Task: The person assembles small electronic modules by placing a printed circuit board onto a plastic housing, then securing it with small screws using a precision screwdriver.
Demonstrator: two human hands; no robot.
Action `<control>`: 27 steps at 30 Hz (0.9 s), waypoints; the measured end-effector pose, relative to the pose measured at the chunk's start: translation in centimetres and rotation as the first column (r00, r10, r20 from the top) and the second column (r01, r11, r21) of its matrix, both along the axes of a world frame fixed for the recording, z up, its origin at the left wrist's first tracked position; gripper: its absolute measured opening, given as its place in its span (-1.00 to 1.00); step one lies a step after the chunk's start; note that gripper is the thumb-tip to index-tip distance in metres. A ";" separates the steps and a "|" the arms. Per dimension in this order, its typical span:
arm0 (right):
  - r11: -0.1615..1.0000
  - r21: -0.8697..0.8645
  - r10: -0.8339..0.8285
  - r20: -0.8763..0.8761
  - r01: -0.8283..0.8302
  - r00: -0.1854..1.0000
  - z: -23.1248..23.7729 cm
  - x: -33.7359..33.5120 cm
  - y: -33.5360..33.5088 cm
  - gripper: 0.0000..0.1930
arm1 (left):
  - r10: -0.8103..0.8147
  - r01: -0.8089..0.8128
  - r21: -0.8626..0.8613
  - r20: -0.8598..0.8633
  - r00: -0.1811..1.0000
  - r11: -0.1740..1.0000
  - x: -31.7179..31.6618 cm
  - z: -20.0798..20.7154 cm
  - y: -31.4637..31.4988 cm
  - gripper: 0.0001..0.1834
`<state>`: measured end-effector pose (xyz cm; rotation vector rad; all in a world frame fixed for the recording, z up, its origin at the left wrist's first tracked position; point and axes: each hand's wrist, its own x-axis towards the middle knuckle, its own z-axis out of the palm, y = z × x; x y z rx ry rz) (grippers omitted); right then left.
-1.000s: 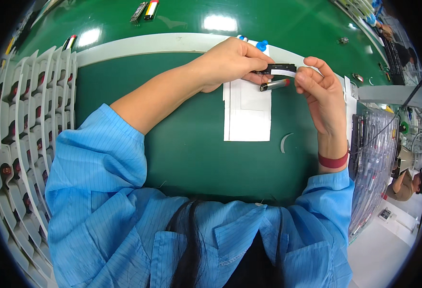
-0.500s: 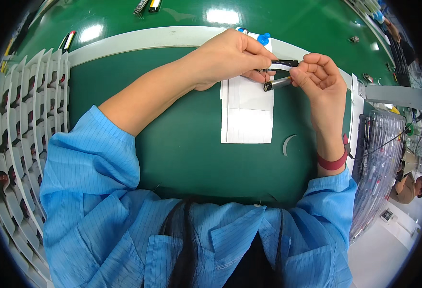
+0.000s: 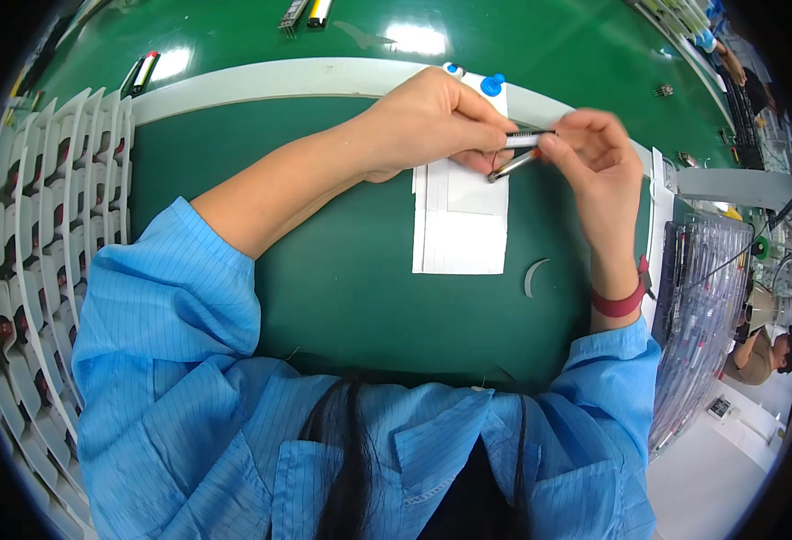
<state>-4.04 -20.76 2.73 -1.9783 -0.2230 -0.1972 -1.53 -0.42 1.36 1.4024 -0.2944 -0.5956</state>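
Observation:
My left hand (image 3: 450, 130) pinches the left end of a slim black-and-white strip (image 3: 524, 140) between thumb and fingers. Just below the strip, a small metallic cylinder (image 3: 513, 167), like a battery cell, slants up to the right, with a thin wire near its left end. My right hand (image 3: 598, 157) has its thumb and index finger closed at the strip's right end; its other fingers are curled and blurred. Beneath both hands lies a stack of white paper (image 3: 463, 238), topped by a blue push pin (image 3: 492, 85) at its far end.
A curved white sliver (image 3: 531, 277) lies on the green mat (image 3: 351, 297). White wavy trays (image 3: 40, 243) holding small dark-red parts stand at the left, clear plastic trays (image 3: 706, 306) at the right. Pen-like devices (image 3: 319, 13) lie beyond the white rim (image 3: 261, 79). Another person (image 3: 765, 353) is far right.
The strip and the cylinder have turned in my fingers; the strip's white side now shows more, and the cylinder tilts more steeply. My hands stay close together, and the view has shifted slightly.

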 end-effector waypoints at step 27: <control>0.958 0.025 0.283 0.097 -0.286 0.954 1.5 1.1 0.6 -0.80 | -0.123 0.067 -0.208 -0.269 0.955 0.976 -1.5 1.1 -0.4 -0.73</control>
